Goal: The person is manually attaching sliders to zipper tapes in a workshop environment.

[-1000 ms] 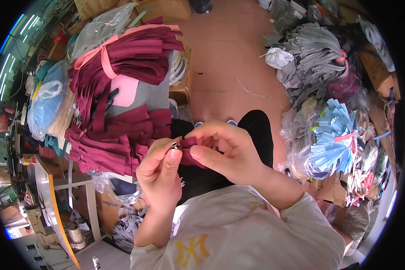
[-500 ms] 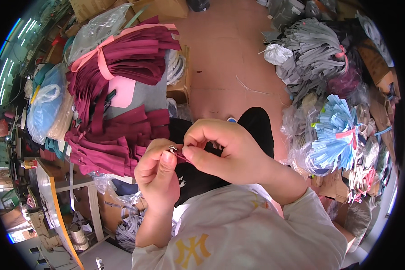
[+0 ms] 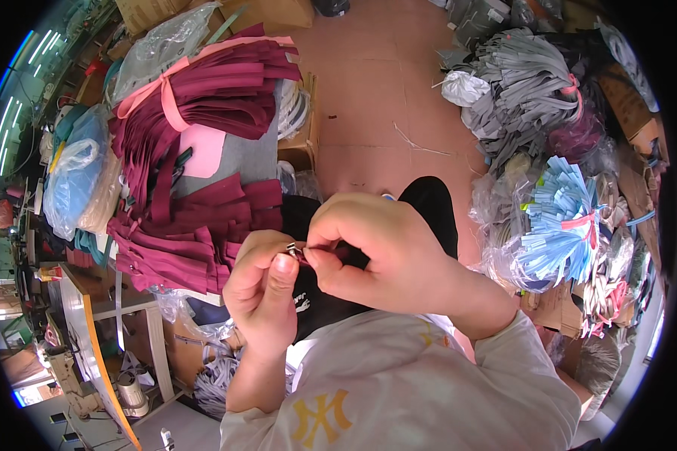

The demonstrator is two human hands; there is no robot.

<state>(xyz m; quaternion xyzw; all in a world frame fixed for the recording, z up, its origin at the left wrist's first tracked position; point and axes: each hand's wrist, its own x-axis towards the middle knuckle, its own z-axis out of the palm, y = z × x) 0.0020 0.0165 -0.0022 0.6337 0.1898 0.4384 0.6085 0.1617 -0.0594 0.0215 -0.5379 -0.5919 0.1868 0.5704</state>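
Note:
Above my lap, my left hand is closed, thumb and forefinger pinching a small silver zipper slider. Against it, my right hand is also closed, its fingertips gripping the end of a maroon zipper tape that meets the slider. Most of this tape is hidden by my fingers. To the left, a loose pile of maroon tapes lies on a surface close to my left hand. Behind that pile is a thick bundle of maroon tapes, bound by a pink band.
At the right stand a grey bundle of strips and a light blue bundle, among clear plastic bags. A blue plastic-wrapped bundle sits at far left. Below it is a wooden-edged table. Reddish floor lies ahead.
My right hand has shifted slightly, its fingers curling closer to my left fingertips. The slider shows a little higher between my left thumb and forefinger. Both hands keep their pinch.

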